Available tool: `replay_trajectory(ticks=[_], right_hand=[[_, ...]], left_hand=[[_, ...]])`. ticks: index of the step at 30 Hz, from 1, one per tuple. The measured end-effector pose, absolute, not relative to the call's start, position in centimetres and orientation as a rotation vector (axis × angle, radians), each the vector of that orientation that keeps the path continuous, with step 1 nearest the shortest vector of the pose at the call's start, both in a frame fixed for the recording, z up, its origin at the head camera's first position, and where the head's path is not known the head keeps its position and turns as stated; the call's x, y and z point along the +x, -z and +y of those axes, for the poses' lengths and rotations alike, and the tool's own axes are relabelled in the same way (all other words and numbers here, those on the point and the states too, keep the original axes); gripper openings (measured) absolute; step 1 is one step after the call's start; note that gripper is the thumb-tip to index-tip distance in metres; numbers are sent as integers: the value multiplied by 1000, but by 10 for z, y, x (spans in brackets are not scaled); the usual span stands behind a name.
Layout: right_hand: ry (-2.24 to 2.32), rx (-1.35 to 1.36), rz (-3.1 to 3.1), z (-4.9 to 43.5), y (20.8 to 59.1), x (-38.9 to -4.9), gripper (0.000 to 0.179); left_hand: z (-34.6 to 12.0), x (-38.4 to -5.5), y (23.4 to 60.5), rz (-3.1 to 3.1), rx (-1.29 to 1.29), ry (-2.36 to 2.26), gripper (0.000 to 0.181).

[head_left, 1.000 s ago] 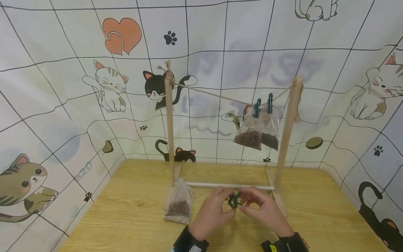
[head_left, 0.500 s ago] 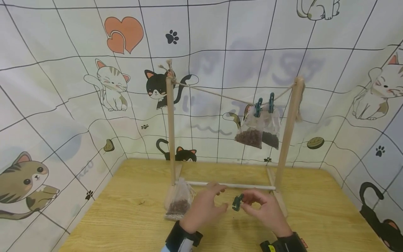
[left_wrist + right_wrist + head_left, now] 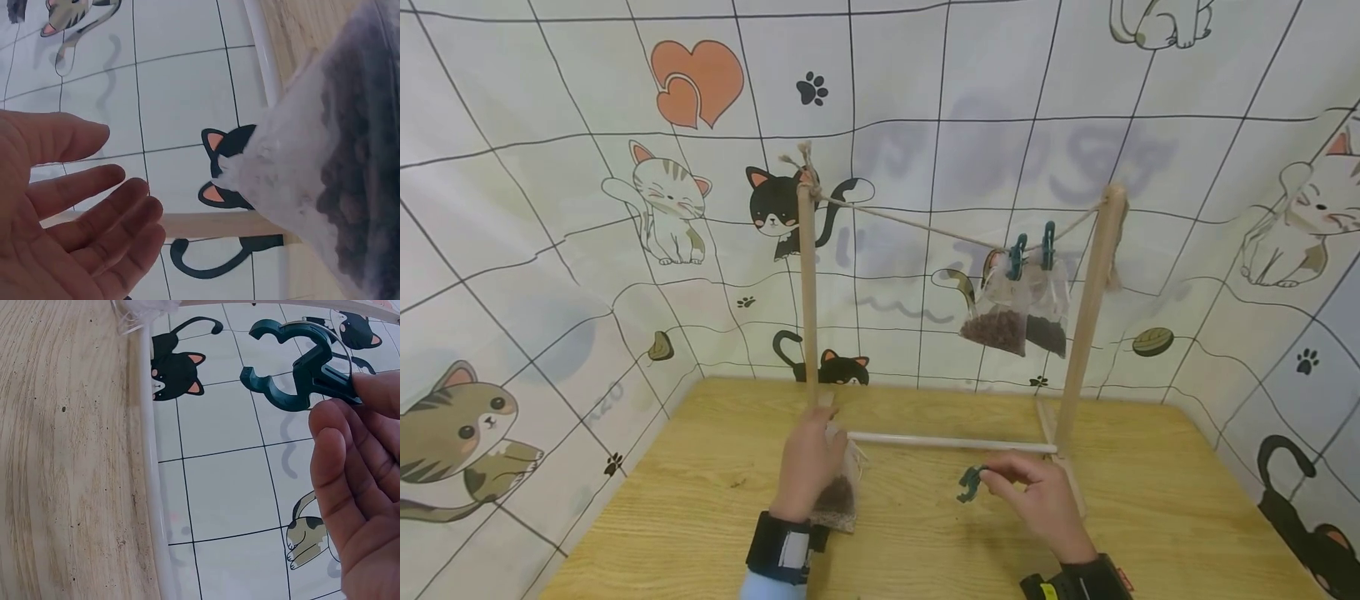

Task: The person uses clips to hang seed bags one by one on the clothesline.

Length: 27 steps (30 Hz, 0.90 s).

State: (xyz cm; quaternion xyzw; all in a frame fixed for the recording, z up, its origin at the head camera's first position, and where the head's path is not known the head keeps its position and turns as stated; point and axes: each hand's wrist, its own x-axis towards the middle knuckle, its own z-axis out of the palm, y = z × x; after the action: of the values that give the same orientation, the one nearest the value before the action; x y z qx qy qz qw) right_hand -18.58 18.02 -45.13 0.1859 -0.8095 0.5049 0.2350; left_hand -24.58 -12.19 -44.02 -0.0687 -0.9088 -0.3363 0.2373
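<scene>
Clip (image 3: 970, 483): dark green, notched curved jaws parted, thin wire spring | pinched by its handle in right hand (image 3: 1036, 497), above worktop (image 3: 917, 542) | left hand (image 3: 807, 465) empty, fingers loosely bent, beside see-through bag (image 3: 294, 147) of dark bits (image 3: 362, 162) over pale grains (image 3: 838, 521) | backdrop (image 3: 895, 50) marks (image 3: 1090, 152) like lettering: blurred, unreadable
</scene>
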Motion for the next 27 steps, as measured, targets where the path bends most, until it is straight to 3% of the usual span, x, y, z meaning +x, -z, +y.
replay_trajectory(ticks=[9, 27], right_hand=[[-1349, 457, -2243, 171, 426, -171, 8], [-1365, 435, -2275, 172, 428, -172, 7]], left_hand=[[-136, -255, 451, -2567, -56, 984, 37], [-138, -260, 467, -2668, -36, 1168, 44]])
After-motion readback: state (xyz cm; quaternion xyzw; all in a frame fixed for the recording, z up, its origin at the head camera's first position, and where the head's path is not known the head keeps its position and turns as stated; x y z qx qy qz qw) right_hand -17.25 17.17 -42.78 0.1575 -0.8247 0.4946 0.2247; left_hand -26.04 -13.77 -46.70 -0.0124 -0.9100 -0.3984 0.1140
